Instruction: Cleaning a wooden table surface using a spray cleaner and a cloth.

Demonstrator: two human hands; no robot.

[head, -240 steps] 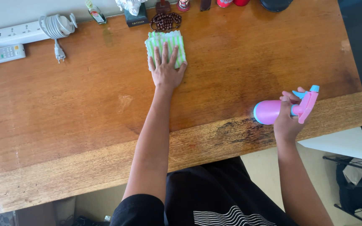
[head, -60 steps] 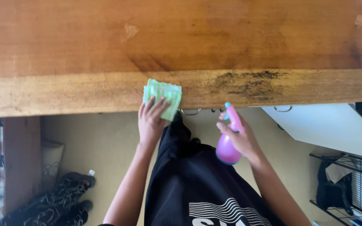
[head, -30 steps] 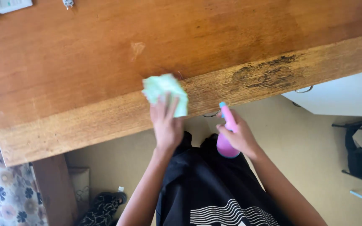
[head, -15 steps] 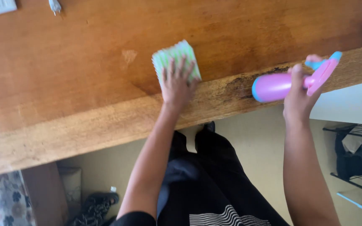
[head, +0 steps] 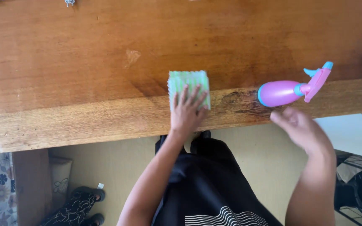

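Two hands | our left hand is pressing flat on green cloth, table edge stain remaining | right hand is hovering loosely open, empty, beside pink spray bottle.

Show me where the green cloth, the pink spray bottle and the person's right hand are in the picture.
green cloth [head: 188, 79], head view, on its ribbed upper part above the fingers.
pink spray bottle [head: 278, 93], head view, on its rounded body.
right hand [head: 300, 127], head view, on the back of the hand.

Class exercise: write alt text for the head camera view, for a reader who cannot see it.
Seen from above, a person's left hand presses a folded green cloth near the worn front edge of a wooden table. A pink spray bottle lies on its side to the right, with the empty right hand just below it.
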